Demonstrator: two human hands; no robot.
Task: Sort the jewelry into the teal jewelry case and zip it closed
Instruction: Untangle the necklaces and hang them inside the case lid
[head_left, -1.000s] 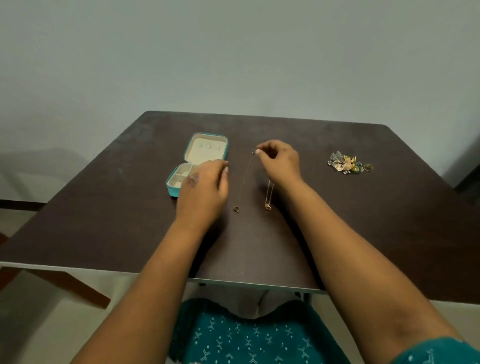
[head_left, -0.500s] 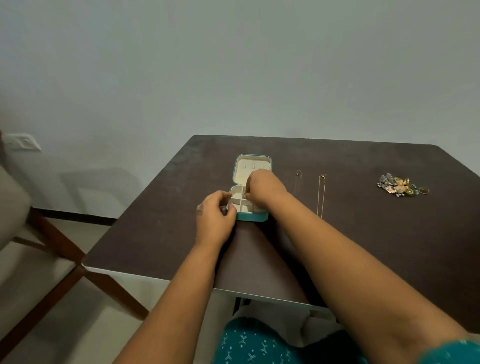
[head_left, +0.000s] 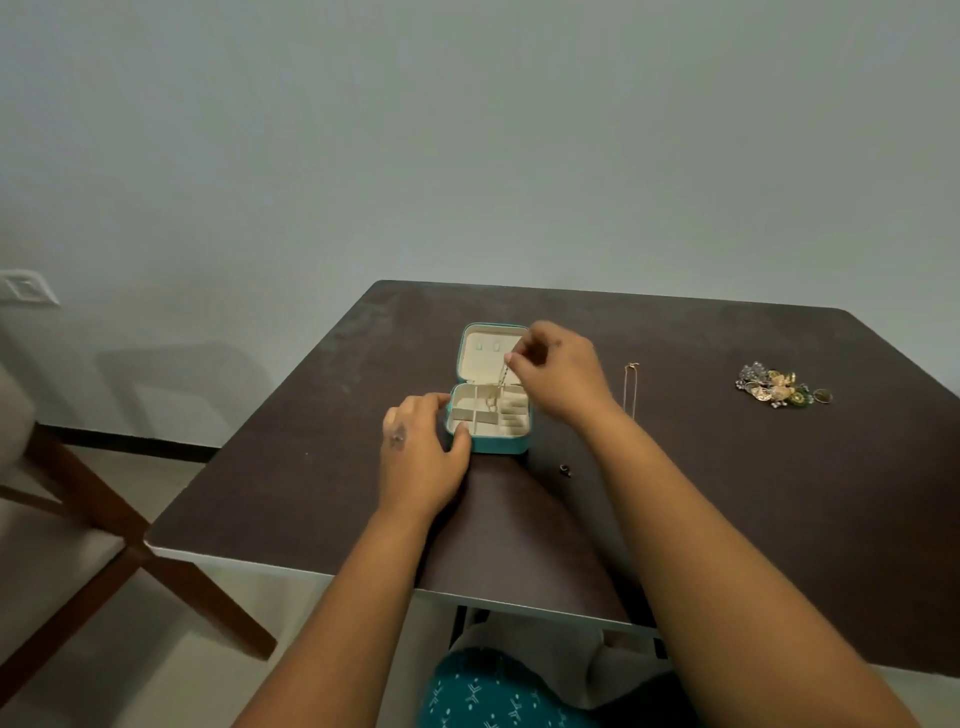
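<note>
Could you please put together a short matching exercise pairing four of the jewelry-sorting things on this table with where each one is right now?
Things:
1. gold chain
2. second necklace
3. pile of jewelry
4. small dark ring

Places:
A. heaped near the table's right edge
B. on the table just in front of the teal jewelry case
C. pinched by the right hand, dangling into the case
D. stretched out on the table right of the case

Pairs: 1-C, 2-D, 3-A, 4-B
</note>
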